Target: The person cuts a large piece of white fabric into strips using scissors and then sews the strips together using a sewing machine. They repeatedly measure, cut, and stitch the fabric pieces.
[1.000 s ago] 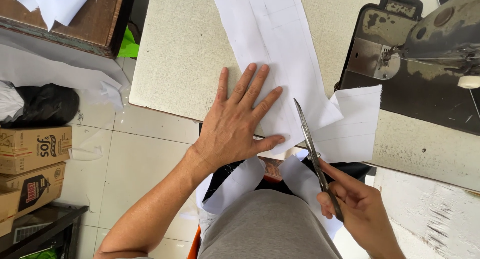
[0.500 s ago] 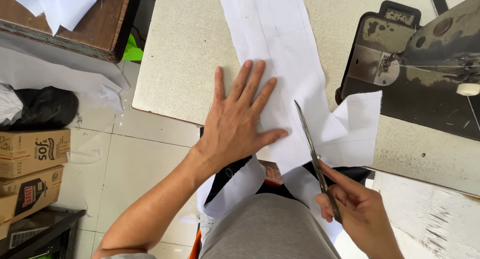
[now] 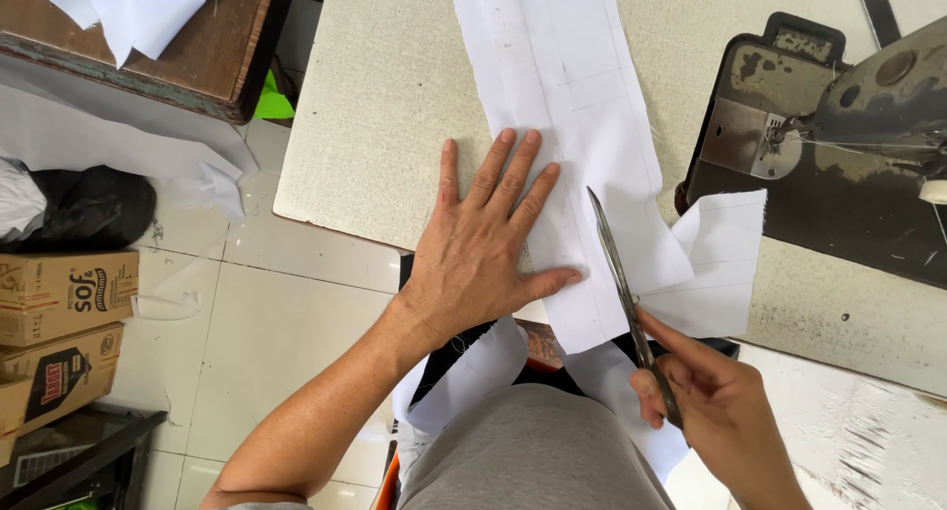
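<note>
Fingers (image 3: pixel 513 175) of the left hand (image 3: pixel 483 254) lie spread and flat, pressing a long strip of white fabric (image 3: pixel 577 106) onto the beige worktop (image 3: pixel 385 96). The right hand (image 3: pixel 715 406) has its fingers curled through the handles of a pair of scissors (image 3: pixel 621 283), whose blades look nearly closed along the strip just beside the left thumb. The strip runs up the worktop and hangs over its near edge, with faint drawn lines on it. A sewing machine (image 3: pixel 848 145) stands close on the right; bare worktop lies left of the hand. Cardboard boxes (image 3: pixel 64 332) sit on the tiled floor (image 3: pixel 276 323).
</note>
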